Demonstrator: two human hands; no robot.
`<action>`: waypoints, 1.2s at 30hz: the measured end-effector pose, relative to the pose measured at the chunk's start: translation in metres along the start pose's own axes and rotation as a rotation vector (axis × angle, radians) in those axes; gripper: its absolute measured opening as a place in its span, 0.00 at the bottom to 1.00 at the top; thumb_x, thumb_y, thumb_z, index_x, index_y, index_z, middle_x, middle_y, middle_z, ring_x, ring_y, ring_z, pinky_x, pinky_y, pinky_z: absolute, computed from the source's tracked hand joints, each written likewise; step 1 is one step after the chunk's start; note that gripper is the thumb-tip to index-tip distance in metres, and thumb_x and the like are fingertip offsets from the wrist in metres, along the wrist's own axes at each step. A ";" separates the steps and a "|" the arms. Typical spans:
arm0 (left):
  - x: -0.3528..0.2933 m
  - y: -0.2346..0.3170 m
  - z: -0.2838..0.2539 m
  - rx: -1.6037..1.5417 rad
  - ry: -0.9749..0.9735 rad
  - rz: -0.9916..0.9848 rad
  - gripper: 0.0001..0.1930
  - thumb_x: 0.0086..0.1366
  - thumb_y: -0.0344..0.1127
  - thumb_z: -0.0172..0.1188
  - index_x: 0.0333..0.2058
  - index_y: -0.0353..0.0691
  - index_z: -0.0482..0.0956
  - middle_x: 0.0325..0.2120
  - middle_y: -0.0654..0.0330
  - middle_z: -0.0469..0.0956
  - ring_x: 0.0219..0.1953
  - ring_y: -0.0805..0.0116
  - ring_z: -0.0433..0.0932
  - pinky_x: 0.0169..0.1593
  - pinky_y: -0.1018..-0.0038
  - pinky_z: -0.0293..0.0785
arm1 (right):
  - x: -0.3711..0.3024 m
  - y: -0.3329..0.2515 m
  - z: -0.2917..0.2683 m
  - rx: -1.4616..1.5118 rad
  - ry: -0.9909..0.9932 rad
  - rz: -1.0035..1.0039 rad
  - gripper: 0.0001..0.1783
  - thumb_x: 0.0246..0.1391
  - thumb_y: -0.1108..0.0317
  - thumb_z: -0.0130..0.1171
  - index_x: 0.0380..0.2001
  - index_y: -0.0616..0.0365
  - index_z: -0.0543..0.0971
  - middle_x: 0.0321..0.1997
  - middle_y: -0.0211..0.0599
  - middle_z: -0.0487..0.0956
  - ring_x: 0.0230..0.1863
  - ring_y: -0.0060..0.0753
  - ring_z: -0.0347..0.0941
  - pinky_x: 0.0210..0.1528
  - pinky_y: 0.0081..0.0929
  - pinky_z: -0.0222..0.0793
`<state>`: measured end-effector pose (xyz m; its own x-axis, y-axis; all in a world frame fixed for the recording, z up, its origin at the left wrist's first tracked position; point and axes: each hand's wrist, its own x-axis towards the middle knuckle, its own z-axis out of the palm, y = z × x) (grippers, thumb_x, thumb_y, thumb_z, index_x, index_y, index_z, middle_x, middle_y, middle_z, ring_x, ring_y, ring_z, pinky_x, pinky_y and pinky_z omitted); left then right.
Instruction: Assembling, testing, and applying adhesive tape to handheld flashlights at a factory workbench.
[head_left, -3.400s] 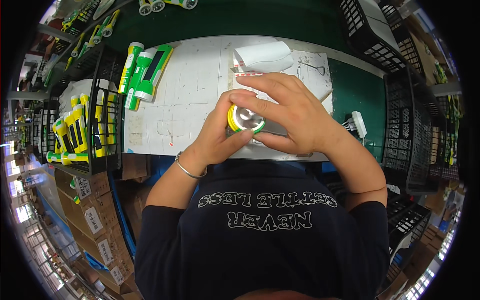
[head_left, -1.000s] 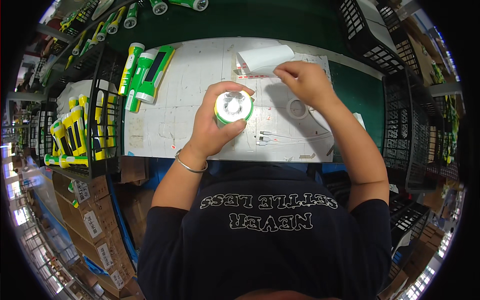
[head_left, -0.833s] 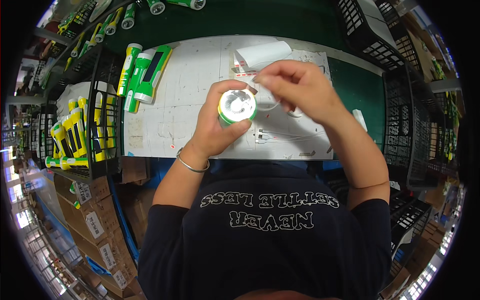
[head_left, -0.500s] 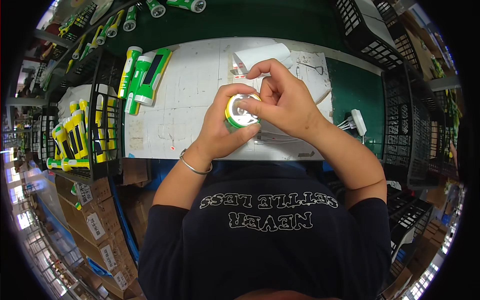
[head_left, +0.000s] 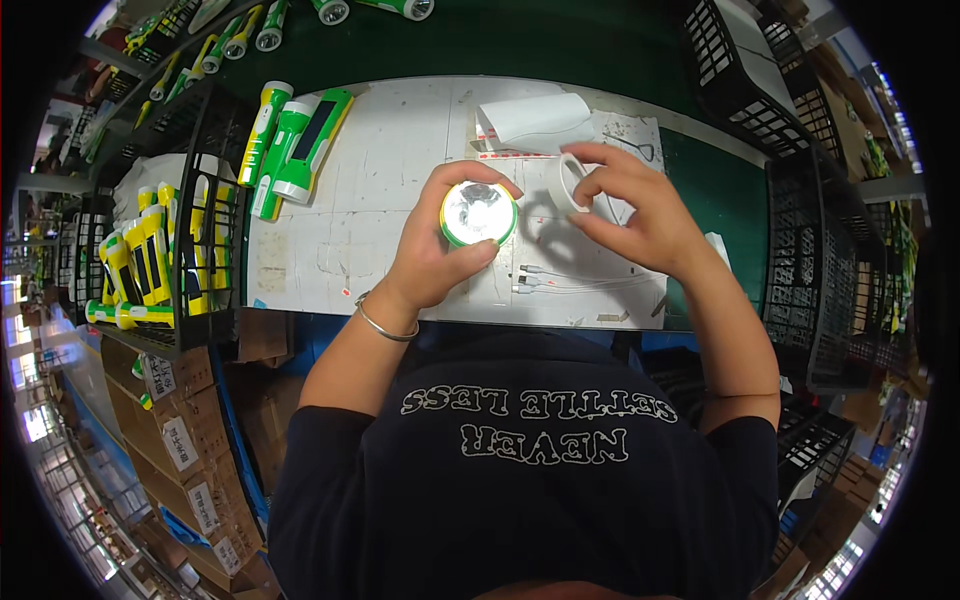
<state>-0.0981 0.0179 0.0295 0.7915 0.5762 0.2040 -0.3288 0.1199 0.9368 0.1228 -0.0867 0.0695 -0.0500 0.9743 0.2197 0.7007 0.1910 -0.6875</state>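
Observation:
My left hand (head_left: 437, 238) is wrapped round a green and yellow flashlight (head_left: 478, 213), its round, shiny reflector facing up. The flashlight's body below the head is hidden by the hand. To its right, my right hand (head_left: 645, 215) pinches a white ring (head_left: 562, 186) between thumb and fingers, tilted on edge above the table and apart from the flashlight. Several white cables (head_left: 575, 282) with plugs lie on the white tabletop (head_left: 385, 200) below the ring. Behind my hands rests a curled white sheet (head_left: 535, 120).
Three flashlights lie together at the table's far left, one a green flashlight with a dark panel (head_left: 318, 140). A black basket (head_left: 207, 265) of flashlights stands left. Black crates (head_left: 815, 250) line the right. More flashlights lie on the dark green surface (head_left: 560, 40) beyond.
The white ring has come off the flashlight's head, and my right hand has moved right with it. My left hand still holds the flashlight in nearly the same spot.

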 end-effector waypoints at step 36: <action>0.001 0.039 0.002 0.963 0.097 0.330 0.19 0.43 0.28 0.69 0.37 0.42 0.77 0.41 0.59 0.75 0.43 0.61 0.76 0.47 0.71 0.74 | 0.076 -0.093 -0.020 -0.465 -0.394 -0.352 0.23 0.40 0.71 0.64 0.44 0.57 0.72 0.34 0.38 0.76 0.36 0.43 0.74 0.38 0.34 0.70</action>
<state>-0.1093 0.0214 0.0667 0.6773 0.5305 0.5097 0.0644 -0.7330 0.6772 0.0682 -0.0331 0.1640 -0.5222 0.8515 0.0477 0.8227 0.5177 -0.2348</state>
